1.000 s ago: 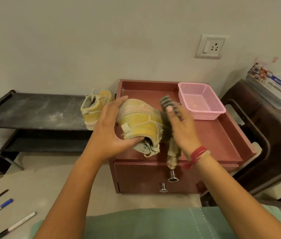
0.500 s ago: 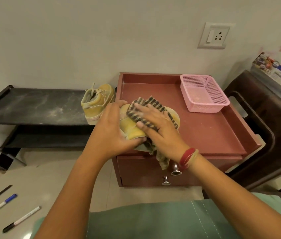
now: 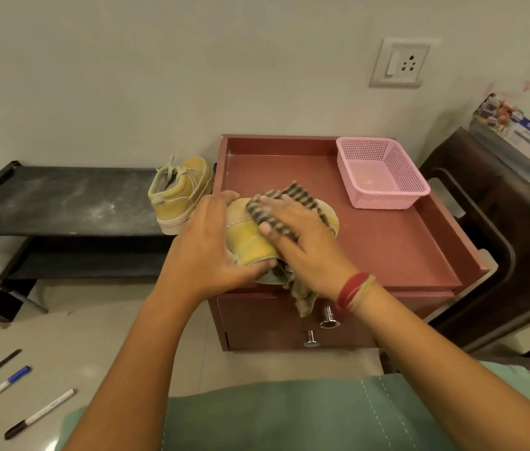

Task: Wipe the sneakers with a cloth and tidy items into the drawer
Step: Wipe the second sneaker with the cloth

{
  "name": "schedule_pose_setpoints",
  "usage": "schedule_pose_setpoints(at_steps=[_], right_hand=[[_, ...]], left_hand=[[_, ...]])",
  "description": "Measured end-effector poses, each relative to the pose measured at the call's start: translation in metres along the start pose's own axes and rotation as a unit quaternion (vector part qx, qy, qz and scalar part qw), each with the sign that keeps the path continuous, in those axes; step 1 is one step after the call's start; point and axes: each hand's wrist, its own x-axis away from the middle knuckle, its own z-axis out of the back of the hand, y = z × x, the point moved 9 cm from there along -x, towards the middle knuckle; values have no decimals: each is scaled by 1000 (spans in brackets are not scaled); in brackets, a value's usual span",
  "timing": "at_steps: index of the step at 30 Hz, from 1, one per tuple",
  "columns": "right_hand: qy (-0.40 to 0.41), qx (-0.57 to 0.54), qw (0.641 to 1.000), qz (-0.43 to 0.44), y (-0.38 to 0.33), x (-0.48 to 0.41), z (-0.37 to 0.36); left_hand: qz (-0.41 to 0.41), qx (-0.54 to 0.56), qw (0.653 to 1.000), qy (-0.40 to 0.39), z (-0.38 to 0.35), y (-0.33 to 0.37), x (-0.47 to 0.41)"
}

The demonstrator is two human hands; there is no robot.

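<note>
Left hand (image 3: 211, 252) is gripping a yellow suede sneaker (image 3: 247, 242), its fingers (image 3: 258, 265) curling round the heel end. The sneaker is lying tilted over the front left corner of a low red-brown wooden desk (image 3: 387, 242) with a raised rim; whether it is touching the top I cannot tell.

Right hand (image 3: 302, 252) is pressing a dark-and-tan striped cloth (image 3: 292, 196) flat onto the upper of the sneaker, fingers straight and spread, not curled. A loose end of the cloth is hanging off the front edge, just above the closed red-brown drawer front (image 3: 257, 317) and its two shiny metal knobs (image 3: 329, 320).

A second yellow sneaker (image 3: 179, 193) is standing upright at the right end of a dusty black shelf (image 3: 62, 203), just beside the desk. A pink perforated plastic basket (image 3: 384, 177) is sitting in the desk's far right corner, apart from the hands.

Three pens (image 3: 39, 415) are lying on the pale floor at lower left. A dark brown plastic stool (image 3: 484, 222) is standing to the right of the desk. A white wall socket (image 3: 400, 63) is showing above.
</note>
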Motion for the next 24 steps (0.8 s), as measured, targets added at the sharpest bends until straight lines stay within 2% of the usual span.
schedule_pose_setpoints(at_steps=[2,5,6,10,14,18,20,24], right_hand=[[-23,-5,999,21,-1,4,-2],[30,44,996,-74,31,-4,21],[35,46,995,-81,31,-4,22],[-10,-23,999,22,1,9,3],[40,51,993,-96,54,-5,26],[28,25,992,-120,59,-4,13],[16,15,995,-101,41,-1,7],[-65,18,997,23,-4,6,-18]], left_hand=[[1,-3,1000,-3,-1,-1,0],[12,-16,1000,-3,-2,-2,-1],[11,-18,1000,-2,-2,-1,-1],[-5,-16,1000,-10,-2,0,-1],[31,-14,999,-30,-5,-10,-1],[42,-11,997,-58,-10,-18,1],[45,-15,996,-71,-14,-20,1],[55,-13,996,-66,-18,-21,2]])
